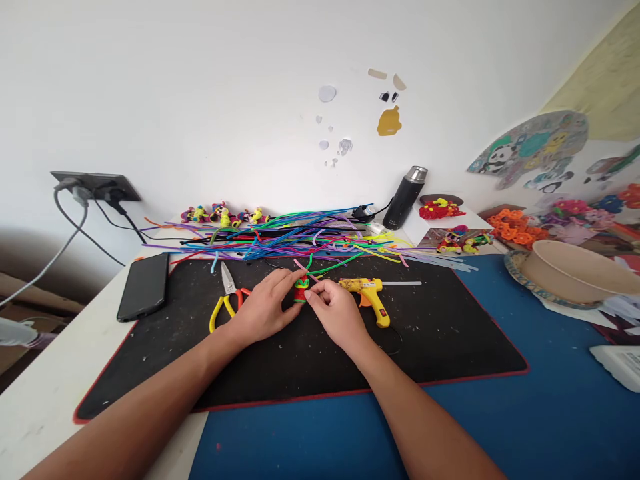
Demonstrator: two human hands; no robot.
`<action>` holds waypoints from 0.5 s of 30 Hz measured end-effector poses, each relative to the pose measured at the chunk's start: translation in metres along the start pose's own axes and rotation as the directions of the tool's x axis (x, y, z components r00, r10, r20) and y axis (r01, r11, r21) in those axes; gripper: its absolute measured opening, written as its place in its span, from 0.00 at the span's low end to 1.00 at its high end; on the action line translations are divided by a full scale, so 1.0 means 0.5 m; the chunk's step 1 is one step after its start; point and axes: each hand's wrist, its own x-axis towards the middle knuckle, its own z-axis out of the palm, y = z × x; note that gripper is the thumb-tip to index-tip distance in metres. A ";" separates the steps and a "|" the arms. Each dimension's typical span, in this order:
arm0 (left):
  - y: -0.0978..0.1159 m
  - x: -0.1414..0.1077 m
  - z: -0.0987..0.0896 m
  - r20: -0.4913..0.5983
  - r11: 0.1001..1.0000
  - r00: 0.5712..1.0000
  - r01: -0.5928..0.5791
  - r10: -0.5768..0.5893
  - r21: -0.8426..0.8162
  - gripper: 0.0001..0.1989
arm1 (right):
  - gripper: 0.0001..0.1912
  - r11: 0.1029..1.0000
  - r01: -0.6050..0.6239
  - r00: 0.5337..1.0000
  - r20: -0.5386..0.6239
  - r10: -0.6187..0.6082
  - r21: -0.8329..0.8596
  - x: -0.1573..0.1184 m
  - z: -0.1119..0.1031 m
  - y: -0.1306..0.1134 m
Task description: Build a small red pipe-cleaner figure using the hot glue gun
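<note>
A small red and green pipe-cleaner piece sits between my hands over the black mat. My left hand grips it from the left, index finger at its top and thumb low on its side. My right hand is closed in a pinch at its right edge, where a thin pink pipe cleaner runs up and left from the fingertips. Green pipe cleaners lie just behind. Left of my left hand are scissors with yellow and orange handles. A yellow glue gun with a glue stick lies beside my right hand.
Loose pipe cleaners pile along the wall, with small pipe-cleaner figures behind. A black phone lies at the left. A black thermos leans at the back. A beige bowl stands at the right.
</note>
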 end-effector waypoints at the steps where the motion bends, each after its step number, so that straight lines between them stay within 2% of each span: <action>1: 0.000 0.000 0.000 0.000 1.000 1.000 -0.001 0.001 0.000 0.27 | 0.10 1.000 0.002 1.000 -0.002 -0.002 0.000 0.000 0.000 0.001; 15: -0.003 -0.001 0.003 0.004 1.000 1.000 0.006 -0.006 -0.003 0.28 | 0.09 1.000 0.004 1.000 0.001 -0.004 0.014 0.001 0.001 -0.001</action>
